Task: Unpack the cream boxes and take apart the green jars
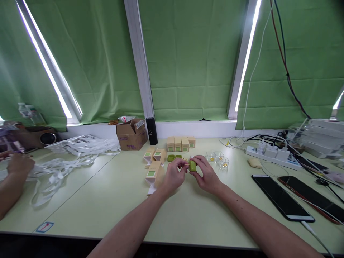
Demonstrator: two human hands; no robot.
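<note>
Green container (192,165) sits below frame centre, held in your right hand (208,176); your left hand (175,175) pinches a thin piece (187,165) beside it. Fine handwork seems underway, likely needing steadiness next.

Grn blinds (190,61) btwn slanted frames (140,53); brt light slits (247,57) alongside; low white wall (193,129) behind pale tbl (91,211).

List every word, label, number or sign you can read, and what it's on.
Nothing reads clearly.
Cardboard box: purple print and white label, too blurred.
Small cartons: green labels, too small.
Black cylinder: pale mark, too small.
Sticker: red mark, blue border, no readable words.
Held green case: no lettering visible.
</note>
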